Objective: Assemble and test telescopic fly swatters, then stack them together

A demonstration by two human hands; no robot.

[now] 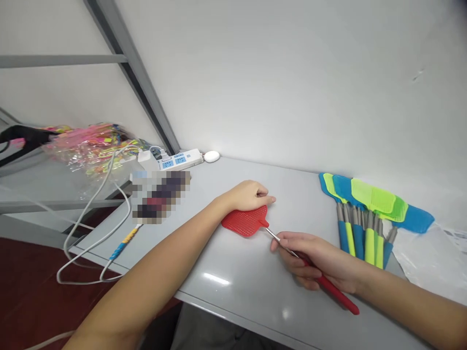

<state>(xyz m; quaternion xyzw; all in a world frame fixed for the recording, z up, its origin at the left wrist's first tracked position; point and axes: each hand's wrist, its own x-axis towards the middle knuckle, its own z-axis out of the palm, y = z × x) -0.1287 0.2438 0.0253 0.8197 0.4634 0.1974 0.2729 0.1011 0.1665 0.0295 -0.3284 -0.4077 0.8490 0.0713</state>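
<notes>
A red fly swatter (245, 222) lies on the grey table, its perforated head toward the left and its red handle toward the lower right. My left hand (248, 195) rests over the far edge of the head, palm down, fingers loosely bent and thumb stretched out to the right. My right hand (301, 257) is closed around the swatter's metal shaft and the upper end of its handle. On the right lies a row of blue, yellow-green and green fly swatters (375, 199), their short shafts and coloured handles pointing toward me.
A white power strip (182, 159) with plugs and a white oval object (211, 156) sit by the wall. White cables (109, 184) loop off the left edge near a blurred-out item (162, 197). Plastic-bagged colourful goods (95, 146) fill a shelf; plastic wrap (426, 257) lies right.
</notes>
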